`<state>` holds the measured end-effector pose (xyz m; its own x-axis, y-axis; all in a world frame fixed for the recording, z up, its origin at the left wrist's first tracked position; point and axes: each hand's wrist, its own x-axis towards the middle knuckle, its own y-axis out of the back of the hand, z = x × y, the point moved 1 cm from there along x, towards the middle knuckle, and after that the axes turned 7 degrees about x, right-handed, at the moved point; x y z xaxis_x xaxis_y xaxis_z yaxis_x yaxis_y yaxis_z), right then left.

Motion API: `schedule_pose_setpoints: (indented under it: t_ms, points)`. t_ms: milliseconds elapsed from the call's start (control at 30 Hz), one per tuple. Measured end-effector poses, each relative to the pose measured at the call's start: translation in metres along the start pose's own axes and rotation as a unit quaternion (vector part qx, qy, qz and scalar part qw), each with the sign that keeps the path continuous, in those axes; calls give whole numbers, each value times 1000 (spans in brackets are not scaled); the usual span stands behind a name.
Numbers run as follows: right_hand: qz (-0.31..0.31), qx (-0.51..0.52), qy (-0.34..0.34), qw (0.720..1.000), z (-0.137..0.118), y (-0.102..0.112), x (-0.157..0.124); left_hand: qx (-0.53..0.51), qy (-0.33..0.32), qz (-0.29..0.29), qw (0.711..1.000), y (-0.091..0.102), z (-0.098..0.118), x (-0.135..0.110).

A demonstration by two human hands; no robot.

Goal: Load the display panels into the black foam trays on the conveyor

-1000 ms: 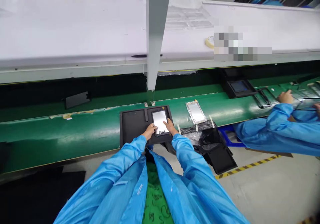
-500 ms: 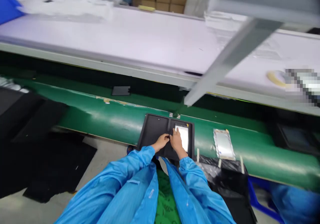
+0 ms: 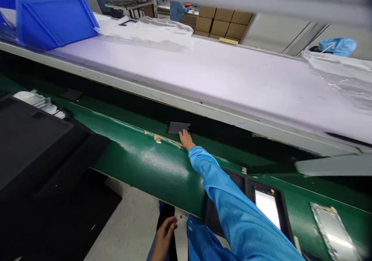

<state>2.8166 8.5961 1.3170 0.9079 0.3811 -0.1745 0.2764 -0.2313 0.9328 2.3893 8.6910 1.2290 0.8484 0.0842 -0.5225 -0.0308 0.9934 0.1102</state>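
My right hand (image 3: pixel 186 139) reaches far forward over the green belt (image 3: pixel 139 156), fingers stretched out and open. Its fingertips are at the near edge of a small flat dark grey piece (image 3: pixel 178 127) lying at the back of the belt; I cannot tell if they touch. My left hand (image 3: pixel 164 234) hangs low by my body with loosely spread fingers and holds nothing. The black tray (image 3: pixel 247 180) with a white-screened panel (image 3: pixel 267 206) in its right pocket lies on the belt under my right sleeve.
A silvery foil-backed panel (image 3: pixel 331 226) lies on the belt right of the tray. Large black trays (image 3: pixel 35 137) stand at the left. Above the belt runs a white shelf (image 3: pixel 203 75) with blue bins (image 3: pixel 55 18) and plastic bags (image 3: pixel 151 30).
Both hands have left the panel in the tray. My view has swung left; my right hand has reached out to the dark grey piece and my left hand has dropped down.
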Motion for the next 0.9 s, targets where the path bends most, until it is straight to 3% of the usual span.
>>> schedule_pose_setpoints:
  t_ms: [133, 200, 267, 400, 467, 533, 600, 700, 800, 900]
  points:
    - [10, 0, -25, 1000, -5, -9, 65, -20, 85, 15, 996, 69, -45, 25]
    - [11, 9, -38, 999, 1, -1, 74, -5, 110, 11, 994, 93, -45, 33]
    - [19, 22, -47, 998, 3, 13, 70, 22, 127, 0, 992, 109, -29, 37]
    - [35, 64, -52, 996, -8, 41, 34, 80, 100, -43, 991, 123, 26, 40]
    - [61, 105, -63, 991, -14, 43, -3, 91, 64, -59, 992, 124, 54, 44]
    - [113, 188, -84, 972, -13, 32, -58, 91, 23, -60, 994, 116, 80, 50]
    - [175, 297, -109, 932, -5, 8, -134, 86, -17, -65, 994, 93, 102, 55]
    - [244, 451, -153, 845, 21, -45, -266, 53, -63, -105, 991, 29, 125, 49]
    - [272, 552, -216, 758, 69, -93, -389, 12, -30, -171, 985, -64, 126, 27]
    - [324, 536, -297, 721, 140, -115, -478, -14, 53, -201, 978, -168, 114, 1]
